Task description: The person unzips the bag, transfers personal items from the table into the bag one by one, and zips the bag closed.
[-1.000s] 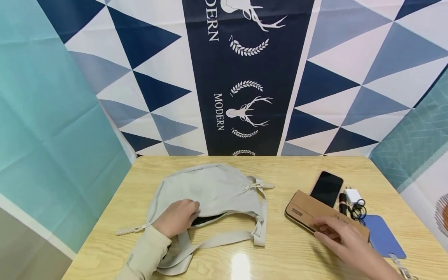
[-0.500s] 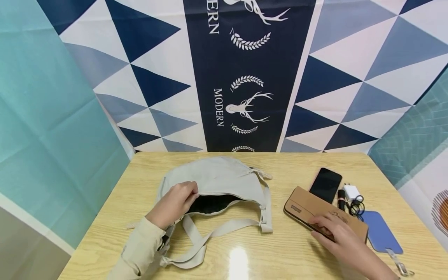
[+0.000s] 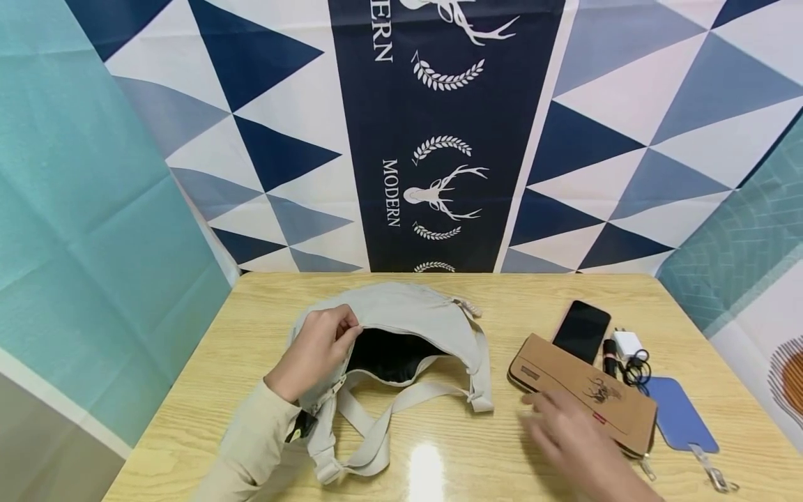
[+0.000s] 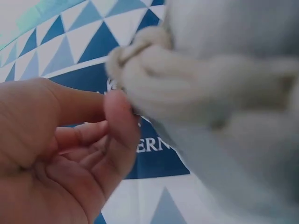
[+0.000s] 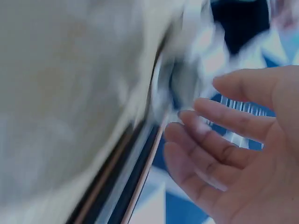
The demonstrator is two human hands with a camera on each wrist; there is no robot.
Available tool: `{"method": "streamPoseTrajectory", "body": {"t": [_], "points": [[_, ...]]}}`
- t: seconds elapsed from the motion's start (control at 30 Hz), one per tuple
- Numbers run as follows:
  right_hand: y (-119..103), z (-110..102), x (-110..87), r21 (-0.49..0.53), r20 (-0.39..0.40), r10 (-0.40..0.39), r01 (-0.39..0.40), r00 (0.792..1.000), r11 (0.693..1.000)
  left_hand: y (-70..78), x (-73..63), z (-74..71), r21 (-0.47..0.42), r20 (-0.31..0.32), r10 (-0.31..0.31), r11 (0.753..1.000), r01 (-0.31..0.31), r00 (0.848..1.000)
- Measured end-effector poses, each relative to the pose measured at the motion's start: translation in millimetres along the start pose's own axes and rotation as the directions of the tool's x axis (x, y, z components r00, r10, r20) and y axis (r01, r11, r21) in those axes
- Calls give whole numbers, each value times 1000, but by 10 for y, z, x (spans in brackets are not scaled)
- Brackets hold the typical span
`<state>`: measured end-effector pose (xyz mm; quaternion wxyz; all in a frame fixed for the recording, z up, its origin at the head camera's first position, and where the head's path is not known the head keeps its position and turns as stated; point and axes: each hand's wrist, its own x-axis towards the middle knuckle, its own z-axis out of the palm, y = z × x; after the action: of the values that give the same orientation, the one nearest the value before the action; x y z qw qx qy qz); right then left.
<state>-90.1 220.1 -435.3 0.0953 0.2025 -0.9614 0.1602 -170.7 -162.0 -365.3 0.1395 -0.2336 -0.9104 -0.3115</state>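
A light grey fabric bag (image 3: 414,310) lies on the table with its dark mouth gaping. My left hand (image 3: 316,345) pinches the upper rim of that mouth at its left end and holds it up. In the left wrist view, thumb and finger of the left hand (image 4: 70,144) meet beside the pale bag (image 4: 219,144) and a blurred braided cord (image 4: 159,74). My right hand (image 3: 567,436), blurred by motion, is over the front side of a tan zip wallet (image 3: 558,362). The right wrist view shows the right hand (image 5: 243,144) holding nothing, its fingers loosely extended.
Behind the wallet lies a black phone (image 3: 582,331). To its right are a dark cylinder (image 3: 610,358), a white charger plug (image 3: 627,344), a black cable (image 3: 636,371) and a blue card holder (image 3: 680,415). A grey strap (image 3: 426,396) loops in front of the bag.
My left hand has lifted the bag's rim up and away, so the mouth gapes wider. The right hand has come off the wallet's surface toward the left, leaving the wallet in place.
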Motion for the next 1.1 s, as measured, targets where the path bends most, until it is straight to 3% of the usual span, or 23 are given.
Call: {"method": "streamPoseTrajectory", "body": {"t": [0.13, 0.3, 0.4, 0.6, 0.7, 0.93, 1.1], "points": [[-393, 95, 90, 29, 18, -195, 194, 981, 981, 51, 16, -10, -18, 55, -14, 1000, 15, 998], [-748, 245, 368, -2, -74, -455, 456, 888, 890, 87, 33, -7, -24, 82, 13, 1000, -11, 997], [-939, 406, 598, -66, -105, -511, 507, 853, 860, 91, 34, 6, 9, 73, 37, 999, -37, 997], [-1259, 725, 1006, -203, -20, -491, 478, 871, 855, 85, -11, 3, 94, 49, 28, 995, -33, 998], [-1321, 839, 1111, -224, -14, -509, 493, 861, 840, 81, -14, -14, 104, 34, 23, 994, -26, 999], [-1372, 918, 1116, -178, -8, -511, 501, 860, 847, 33, -24, -169, 156, -111, 19, 988, -2, 994], [-1381, 918, 1032, -239, -1, -532, 516, 847, 823, -7, -3, -252, 138, -151, -3, 990, 24, 988]]}}
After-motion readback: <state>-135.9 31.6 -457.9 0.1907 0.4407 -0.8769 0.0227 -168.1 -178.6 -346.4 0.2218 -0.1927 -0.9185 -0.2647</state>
